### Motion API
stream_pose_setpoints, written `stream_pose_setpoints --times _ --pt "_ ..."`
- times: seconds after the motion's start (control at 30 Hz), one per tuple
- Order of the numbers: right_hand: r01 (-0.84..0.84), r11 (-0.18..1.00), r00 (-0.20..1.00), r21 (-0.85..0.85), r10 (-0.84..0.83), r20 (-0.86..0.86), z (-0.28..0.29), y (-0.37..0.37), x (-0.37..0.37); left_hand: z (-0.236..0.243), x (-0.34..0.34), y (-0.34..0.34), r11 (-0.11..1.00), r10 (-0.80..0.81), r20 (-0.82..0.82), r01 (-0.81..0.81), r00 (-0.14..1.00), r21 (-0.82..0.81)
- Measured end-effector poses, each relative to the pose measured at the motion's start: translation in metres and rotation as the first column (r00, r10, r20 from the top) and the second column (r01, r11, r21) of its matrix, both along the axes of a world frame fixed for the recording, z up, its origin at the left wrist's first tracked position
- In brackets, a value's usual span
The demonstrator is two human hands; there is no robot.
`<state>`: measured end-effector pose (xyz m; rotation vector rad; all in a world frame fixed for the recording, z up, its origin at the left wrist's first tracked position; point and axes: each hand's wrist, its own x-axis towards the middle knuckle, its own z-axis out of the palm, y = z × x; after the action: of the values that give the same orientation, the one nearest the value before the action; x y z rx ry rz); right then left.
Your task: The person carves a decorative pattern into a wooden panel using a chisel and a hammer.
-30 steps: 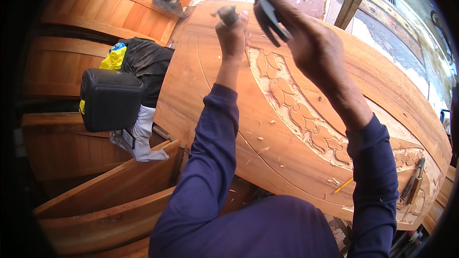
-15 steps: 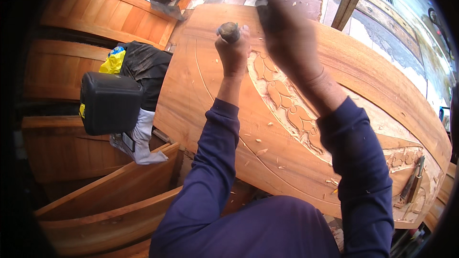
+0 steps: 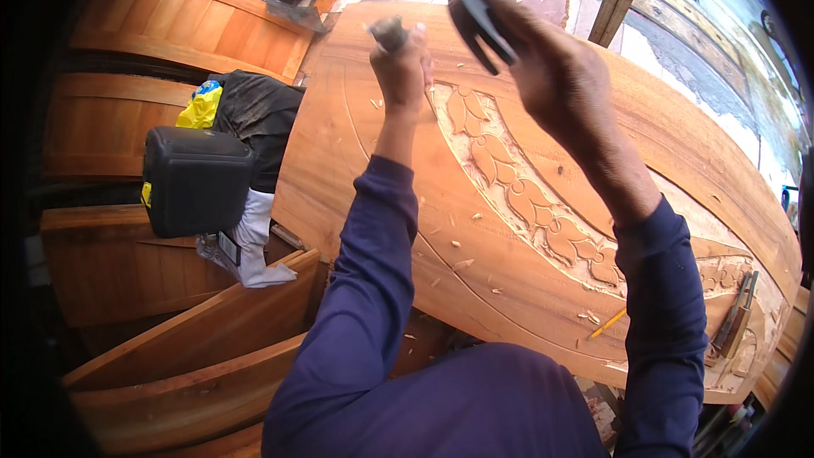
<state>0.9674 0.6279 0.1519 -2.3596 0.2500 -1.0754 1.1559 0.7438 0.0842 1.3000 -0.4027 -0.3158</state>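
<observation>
My left hand is wrapped round a chisel, whose worn handle end sticks up above the fist; its blade is hidden below. That fist stands at the upper left end of a carved leaf-and-petal band on a large curved wooden panel. Raised over the panel to the right, my right hand grips a claw hammer with a dark metal head, held apart from the chisel. The hammer's handle is mostly hidden by the hand. Pale wood chips lie scattered on the panel.
A yellow pencil and a few chisel-like tools lie on the panel's right part. Left of it stands a black jerrycan beside black cloth, a yellow bag and white cloth. Wooden boards fill the lower left.
The hammer and my right hand have swung to the right and toward me. My left hand with the chisel has shifted slightly left and farther away, and the pencil shows more fully.
</observation>
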Motion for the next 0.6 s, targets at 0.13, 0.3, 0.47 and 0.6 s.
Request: stream_pose_setpoints --times 0.13,0.3,0.47,0.6 --pt "-0.187 0.978 0.965 0.094 0.165 0.204 0.035 -0.009 -0.011 0.003 -0.026 0.011 0.999 0.029 0.064 -0.027 0.998 -0.026" --pt "-0.282 0.944 0.862 0.172 0.170 0.478 0.067 -0.005 -0.006 0.000 -0.024 0.014 0.998 0.042 0.064 -0.039 0.997 -0.058" --pt "-0.210 0.966 0.865 0.154 0.110 0.489 0.076 -0.011 -0.006 -0.002 -0.021 0.008 0.999 0.045 0.053 -0.043 0.998 -0.027" --pt "-0.074 0.994 0.881 0.083 0.027 0.472 0.079 -0.019 -0.006 0.005 -0.027 0.004 0.999 0.045 0.029 -0.046 0.999 0.017"
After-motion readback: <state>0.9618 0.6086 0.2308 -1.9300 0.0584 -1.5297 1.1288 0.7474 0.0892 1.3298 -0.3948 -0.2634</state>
